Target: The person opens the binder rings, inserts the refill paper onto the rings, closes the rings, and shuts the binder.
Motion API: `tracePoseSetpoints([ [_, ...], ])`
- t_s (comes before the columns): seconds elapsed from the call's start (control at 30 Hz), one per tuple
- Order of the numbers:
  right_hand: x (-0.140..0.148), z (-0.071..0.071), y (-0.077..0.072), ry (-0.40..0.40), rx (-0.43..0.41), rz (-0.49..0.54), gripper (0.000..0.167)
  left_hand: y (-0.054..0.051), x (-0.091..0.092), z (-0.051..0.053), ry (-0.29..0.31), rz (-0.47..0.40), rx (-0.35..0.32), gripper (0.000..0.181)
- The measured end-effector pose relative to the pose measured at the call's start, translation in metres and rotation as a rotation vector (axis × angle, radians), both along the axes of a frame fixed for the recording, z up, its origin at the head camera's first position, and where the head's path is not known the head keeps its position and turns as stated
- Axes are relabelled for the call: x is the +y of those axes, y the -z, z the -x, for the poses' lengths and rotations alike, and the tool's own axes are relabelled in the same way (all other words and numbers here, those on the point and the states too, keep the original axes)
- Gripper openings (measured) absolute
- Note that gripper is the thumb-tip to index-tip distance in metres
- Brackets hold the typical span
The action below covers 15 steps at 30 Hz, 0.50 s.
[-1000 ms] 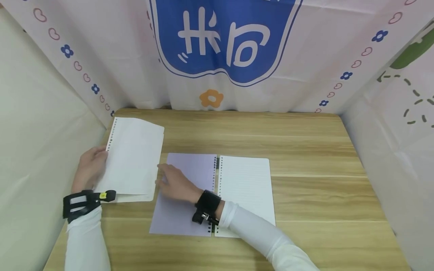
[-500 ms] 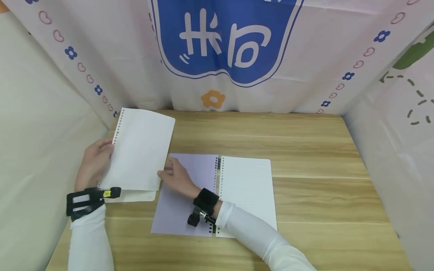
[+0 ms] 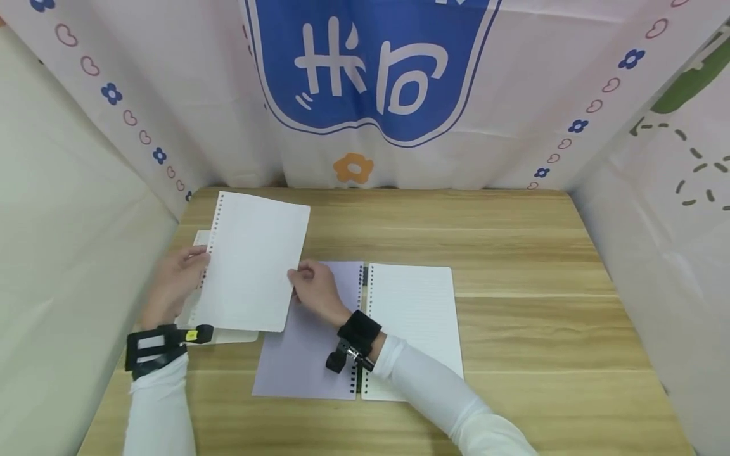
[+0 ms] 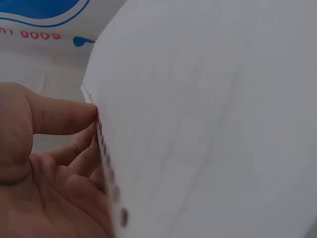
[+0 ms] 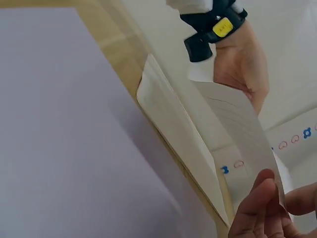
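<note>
A white loose-leaf sheet (image 3: 253, 263) with a row of punched holes down its left edge is held up off the table. My left hand (image 3: 173, 285) pinches the holed edge between thumb and fingers, seen close in the left wrist view. At the opposite edge my right hand (image 3: 319, 288) pinches the sheet, thumb on one side and fingers on the other in the right wrist view. Beneath it, partly hidden, lies a stack of white paper (image 3: 230, 337). The open ring binder's lilac cover (image 3: 308, 361) lies under the right hand, partly covered by the sheet.
Lined paper (image 3: 416, 310) lies on the binder's right side, beside the black rings (image 3: 365, 276). All rest on a wooden table (image 3: 525, 285). A printed white curtain (image 3: 228, 95) hangs at the back, with pale cloth walls at both sides.
The sheet has come up off the stack and shifted right, now overlapping the lilac cover. Both hands moved right with it, and the right fingers closed on its edge.
</note>
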State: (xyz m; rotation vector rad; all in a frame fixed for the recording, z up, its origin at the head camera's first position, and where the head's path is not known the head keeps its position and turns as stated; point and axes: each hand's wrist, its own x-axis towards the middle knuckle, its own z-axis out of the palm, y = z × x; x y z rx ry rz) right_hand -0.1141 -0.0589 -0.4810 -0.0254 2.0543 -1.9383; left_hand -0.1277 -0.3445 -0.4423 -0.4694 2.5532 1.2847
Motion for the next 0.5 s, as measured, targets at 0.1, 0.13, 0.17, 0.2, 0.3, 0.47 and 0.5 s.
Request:
tracePoseSetpoints([
  [0.1, 0.014, 0.005, -0.001, 0.019, 0.006, -0.034, 0.022, 0.005, 0.01, 0.0, 0.062, 0.003, -0.011, 0.076],
  [0.13, 0.019, 0.006, -0.002, 0.025, 0.006, -0.041, 0.022, 0.006, 0.014, 0.0, 0.078, 0.004, -0.014, 0.077],
  [0.17, 0.024, 0.007, -0.002, 0.028, 0.008, -0.049, 0.022, 0.008, 0.018, -0.001, 0.091, -0.001, -0.02, 0.077],
  [0.2, 0.029, 0.008, -0.003, 0.029, 0.008, -0.06, 0.022, 0.009, 0.022, -0.001, 0.102, -0.004, -0.025, 0.076],
  [0.3, 0.046, 0.01, -0.004, 0.035, 0.001, -0.103, 0.022, 0.013, 0.035, -0.001, 0.132, -0.016, -0.023, 0.072],
  [0.47, 0.079, 0.009, -0.005, 0.042, 0.004, -0.173, 0.022, 0.018, 0.055, -0.001, 0.181, -0.028, -0.009, 0.064],
  [0.5, 0.086, 0.008, -0.004, 0.04, 0.006, -0.177, 0.021, 0.018, 0.059, -0.001, 0.191, -0.033, -0.004, 0.062],
])
